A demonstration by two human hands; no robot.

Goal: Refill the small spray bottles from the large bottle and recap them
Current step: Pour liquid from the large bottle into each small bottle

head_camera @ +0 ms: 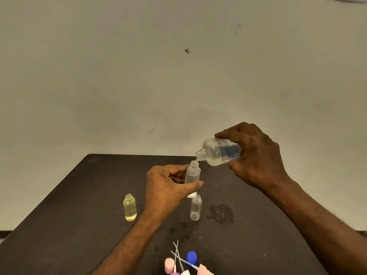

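A dark worktop (pixel 79 195) fills the lower half of the frame, and above its centre right a large clear bottle (pixel 220 151) is held tilted in the closed grip of the right hand (pixel 256 155), its mouth just over an uncapped small spray bottle (pixel 192 175) pinched upright between thumb and fingers of the left hand (pixel 168 185). Below, an empty small bottle (pixel 196 208) and a yellow-filled bottle (pixel 129 208) are stood uncapped, a wet patch (pixel 221 213) is seen at right, and a blue cap (pixel 191 257) with pink caps (pixel 169 264) and dip tubes (pixel 178 257) is laid at the bottom edge.

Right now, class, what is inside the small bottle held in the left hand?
A thin stream from the large bottle enters the open neck of the held small bottle. The left hand covers its lower part, so the fill level cannot be seen.
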